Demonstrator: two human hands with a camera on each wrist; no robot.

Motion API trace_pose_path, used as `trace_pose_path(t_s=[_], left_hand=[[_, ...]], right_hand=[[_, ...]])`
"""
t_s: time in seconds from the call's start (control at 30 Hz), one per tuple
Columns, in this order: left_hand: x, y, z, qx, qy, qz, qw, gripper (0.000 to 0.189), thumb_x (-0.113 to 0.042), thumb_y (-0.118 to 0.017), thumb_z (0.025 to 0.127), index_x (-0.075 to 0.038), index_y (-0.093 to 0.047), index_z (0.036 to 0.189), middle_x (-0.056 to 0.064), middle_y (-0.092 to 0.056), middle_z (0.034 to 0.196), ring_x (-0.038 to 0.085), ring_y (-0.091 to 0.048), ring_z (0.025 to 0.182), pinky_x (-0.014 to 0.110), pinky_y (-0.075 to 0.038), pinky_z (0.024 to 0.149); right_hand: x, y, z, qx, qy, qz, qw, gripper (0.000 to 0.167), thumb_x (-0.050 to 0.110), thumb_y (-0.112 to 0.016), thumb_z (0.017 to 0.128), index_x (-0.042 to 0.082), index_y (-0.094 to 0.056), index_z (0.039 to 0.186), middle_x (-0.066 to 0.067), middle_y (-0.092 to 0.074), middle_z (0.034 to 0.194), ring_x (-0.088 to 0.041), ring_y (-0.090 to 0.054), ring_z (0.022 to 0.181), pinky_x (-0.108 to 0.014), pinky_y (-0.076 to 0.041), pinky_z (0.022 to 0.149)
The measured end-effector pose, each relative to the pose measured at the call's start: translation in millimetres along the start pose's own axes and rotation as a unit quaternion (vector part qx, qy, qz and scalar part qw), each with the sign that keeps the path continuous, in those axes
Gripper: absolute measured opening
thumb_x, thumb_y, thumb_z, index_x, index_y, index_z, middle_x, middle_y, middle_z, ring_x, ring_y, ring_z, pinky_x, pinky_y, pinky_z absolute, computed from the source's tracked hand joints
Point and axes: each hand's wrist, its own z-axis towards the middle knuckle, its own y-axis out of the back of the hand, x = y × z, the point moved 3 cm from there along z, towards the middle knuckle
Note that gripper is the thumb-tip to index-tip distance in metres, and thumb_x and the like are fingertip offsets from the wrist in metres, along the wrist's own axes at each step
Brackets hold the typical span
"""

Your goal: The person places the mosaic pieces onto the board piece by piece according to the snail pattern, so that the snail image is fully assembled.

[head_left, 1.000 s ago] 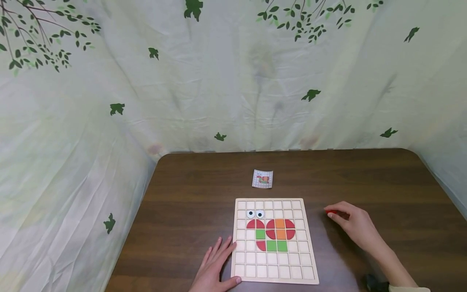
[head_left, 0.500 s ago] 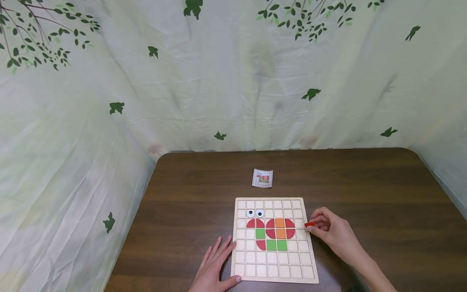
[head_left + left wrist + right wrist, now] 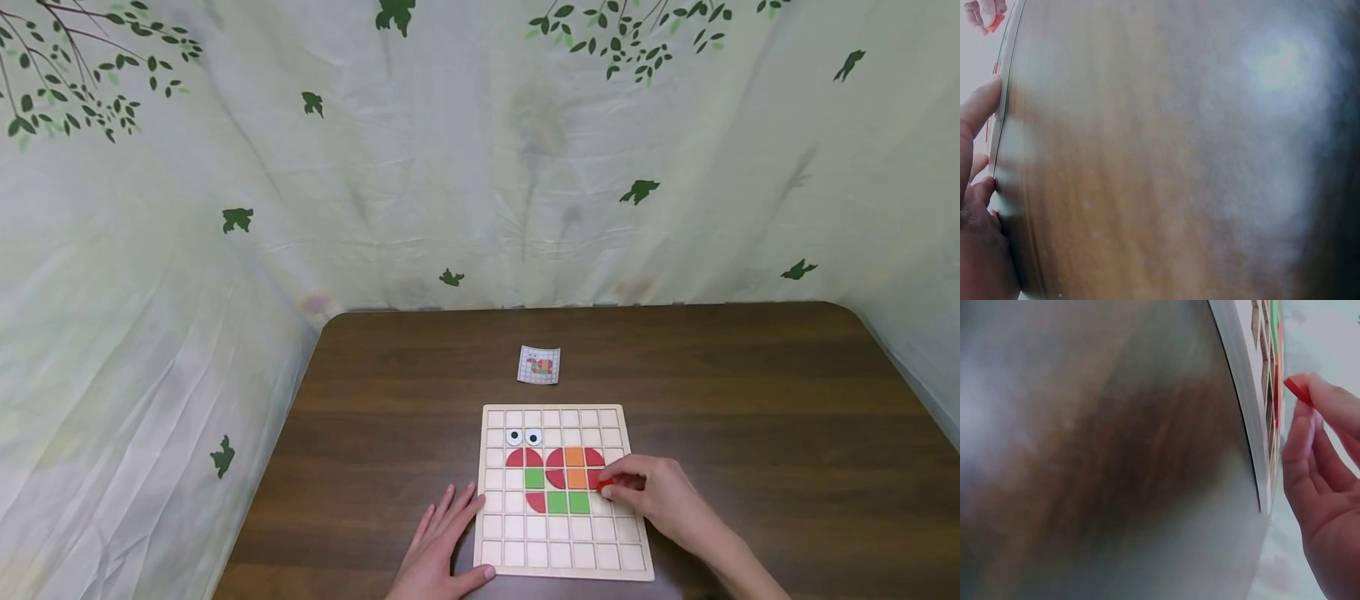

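Note:
A white grid board (image 3: 558, 554) with a pale wooden rim lies on the table. Set into its cells are red quarter-round tiles, green square tiles (image 3: 557, 502), orange square tiles (image 3: 574, 457) and two eye tiles (image 3: 513, 437). Between thumb and fingertips my right hand (image 3: 667, 500) pinches a small red tile (image 3: 1298, 390), over the board's right side just beside the lower right red tile. My left hand (image 3: 438, 550) rests at the board's left edge, fingers spread and fairly straight, with the fingertips and thumb touching the rim.
A small printed card (image 3: 538, 365) showing a coloured grid picture lies behind the board. The dark wooden table (image 3: 390, 392) ends at a light curtain (image 3: 480, 167) with leaf and bird prints.
My right hand has moved left with the red tile, from the table at the right to over the board. The left hand stays at the board's edge.

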Motion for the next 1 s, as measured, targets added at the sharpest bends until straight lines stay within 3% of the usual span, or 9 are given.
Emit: trace_pose_path(t_s=[0.17, 0.33, 0.7, 1.0], left_hand=[[0.7, -0.2, 0.3, -0.001, -0.002, 0.002, 1.0000, 0.088, -0.068, -0.067, 0.079, -0.026, -0.039, 0.152, 0.000, -0.029, 0.159, 0.034, -0.015, 0.148, 0.062, -0.010, 0.112], [0.6, -0.4, 0.6, -0.001, -0.002, -0.002, 1.0000, 0.089, -0.068, -0.067, 0.079, -0.026, -0.039, 0.152, 0.000, -0.029, 0.160, 0.034, -0.014, 0.148, 0.062, -0.009, 0.112], [-0.8, 0.1, 0.2, -0.004, -0.002, -0.003, 1.0000, 0.089, -0.067, -0.067, 0.078, -0.026, -0.039, 0.152, 0.000, -0.029, 0.160, 0.034, -0.014, 0.148, 0.062, -0.009, 0.112], [1.2, -1.7, 1.8, 0.002, 0.007, -0.001, 1.0000, 0.089, -0.068, -0.067, 0.078, -0.029, -0.038, 0.152, 0.000, -0.029, 0.160, 0.034, -0.014, 0.148, 0.064, -0.008, 0.112]], right_hand=[[3.3, -6.4, 3.8, 0.027, 0.043, -0.041, 0.9979, 0.018, 0.017, -0.082, 0.080, 0.023, -0.078, 0.097, 0.018, -0.066, 0.088, -0.004, -0.055, 0.077, -0.023, -0.050, 0.068], [8.2, -11.6, 5.5, 0.032, 0.035, -0.047, 0.9977, 0.019, 0.013, -0.083, 0.079, 0.018, -0.074, 0.095, 0.016, -0.062, 0.080, -0.003, -0.054, 0.069, -0.022, -0.050, 0.063], [13.1, -15.6, -2.0, 0.006, 0.075, -0.097, 0.9924, 0.017, 0.011, -0.084, 0.076, 0.019, -0.074, 0.087, 0.019, -0.059, 0.078, -0.001, -0.049, 0.068, -0.021, -0.046, 0.060], [14.9, -16.5, -9.1, -0.007, 0.096, -0.123, 0.9877, 0.019, 0.005, -0.082, 0.077, 0.015, -0.077, 0.092, 0.015, -0.063, 0.084, -0.001, -0.051, 0.072, -0.022, -0.050, 0.065]])
